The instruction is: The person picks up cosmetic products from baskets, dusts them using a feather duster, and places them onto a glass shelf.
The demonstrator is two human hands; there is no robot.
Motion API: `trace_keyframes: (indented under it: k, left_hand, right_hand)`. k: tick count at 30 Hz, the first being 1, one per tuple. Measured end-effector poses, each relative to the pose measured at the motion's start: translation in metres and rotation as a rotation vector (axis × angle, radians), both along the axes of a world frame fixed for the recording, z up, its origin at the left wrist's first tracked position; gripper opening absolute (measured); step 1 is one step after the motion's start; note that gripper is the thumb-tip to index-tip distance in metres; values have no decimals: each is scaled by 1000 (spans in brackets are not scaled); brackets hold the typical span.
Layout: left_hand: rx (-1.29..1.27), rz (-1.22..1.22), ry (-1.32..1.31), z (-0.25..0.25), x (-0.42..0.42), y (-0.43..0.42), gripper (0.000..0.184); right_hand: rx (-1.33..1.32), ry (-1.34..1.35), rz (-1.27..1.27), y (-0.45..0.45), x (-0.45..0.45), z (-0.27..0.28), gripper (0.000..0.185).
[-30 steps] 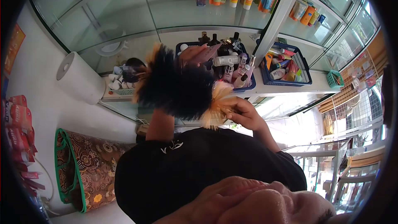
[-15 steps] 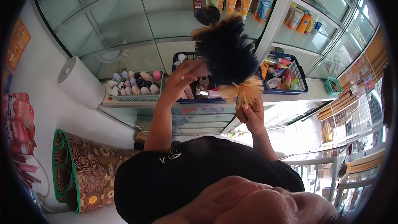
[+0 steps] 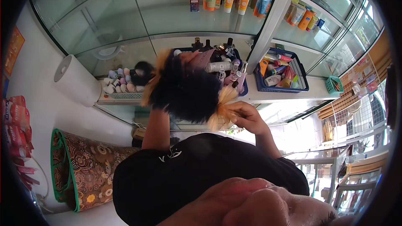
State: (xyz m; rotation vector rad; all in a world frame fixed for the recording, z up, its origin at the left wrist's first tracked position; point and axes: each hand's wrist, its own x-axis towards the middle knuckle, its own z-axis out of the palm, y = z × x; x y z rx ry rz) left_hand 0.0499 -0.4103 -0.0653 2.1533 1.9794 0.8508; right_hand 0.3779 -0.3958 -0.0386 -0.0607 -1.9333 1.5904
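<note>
My right hand [image 3: 246, 117] is closed around the tan base of a feather duster [image 3: 184, 92] with dark, fluffy feathers. The duster lies across the front of a blue basket [image 3: 244, 90] of perfume bottles [image 3: 220, 66]. Mostly hidden behind the feathers, my left hand [image 3: 189, 57] grips a flat pink box [image 3: 204, 59] above the basket's left part. The dark tip of the duster hangs over a pale green basket [image 3: 125, 96] holding several small roll-on bottles [image 3: 121, 79].
Right of the perfumes stands another blue basket [image 3: 289, 88] with tubes and bottles. A small green basket [image 3: 333, 84] is farther right. Upright tubes [image 3: 229, 0] line the glass shelf above. A white cylinder [image 3: 77, 79] stands left, with a patterned bag [image 3: 98, 171] below.
The duster has swung left and down, from upright above the basket to lying across it. My right hand has shifted slightly left and down. Feathers now cover much of my left hand.
</note>
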Motion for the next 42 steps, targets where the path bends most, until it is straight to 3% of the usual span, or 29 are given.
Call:
trace_keyframes:
  k: [1, 3, 5, 9, 13, 14, 17, 18, 20, 25, 27, 30, 31, 33, 36, 37, 39, 42]
  left_hand:
    - [-35, 79, 184, 1, 0, -2, 50]
    - [213, -234, -894, 17, 16, -7, 52]
    - [261, -349, -796, 43, 29, -9, 47]
    - [260, -318, -790, 38, 32, -12, 45]
    - [381, -272, -771, -31, 15, 1, 59]
    - [360, -268, -800, -32, 13, 0, 61]
    - [297, -256, -894, -34, 7, -2, 64]
    - [276, -200, -783, -7, 17, -16, 61]
    - [250, -208, -707, 29, 30, -29, 54]
    - [212, -273, -754, 39, 32, -36, 50]
    - [240, -262, -775, 40, 33, -36, 48]
    - [404, -75, -371, 6, 17, -31, 47]
    - [373, -90, -466, 5, 16, -31, 46]
    - [305, -121, -655, 9, 21, -37, 46]
    - [198, -168, -929, 23, 28, -47, 46]
    - [239, -283, -857, 24, 26, -41, 43]
    - [262, -288, -824, 33, 31, -44, 40]
    - [208, -307, -832, 36, 31, -48, 46]
  right_hand:
    - [-68, -35, -43, 2, 8, 0, 34]
    - [-276, 24, -123, 7, 13, -4, 38]
    - [-376, 208, -216, 14, 11, -4, 40]
    - [-431, 300, -253, 16, 10, -17, 39]
    - [-219, 120, 137, 8, 13, -33, 35]
    - [-204, -12, 54, -3, 15, -19, 32]
    - [-197, 28, 34, -6, 11, -25, 32]
    - [-294, -16, 3, -4, 16, -24, 32]
    - [-393, 123, -128, 2, 12, -27, 37]
    - [-446, 305, -373, 2, 5, -20, 38]
    - [-442, 215, -212, -3, 7, -25, 39]
    - [-296, 109, 71, -9, 11, -35, 39]
    - [-182, 48, 125, -10, 12, -33, 38]
    - [-34, 80, 4, -15, 6, -27, 32]
    - [-275, 133, -64, -11, 5, -36, 35]
    - [-309, 179, -123, -8, 1, -34, 37]
    - [-437, 252, -331, -14, -3, -24, 38]
    - [-446, 250, -271, -12, -1, -34, 41]
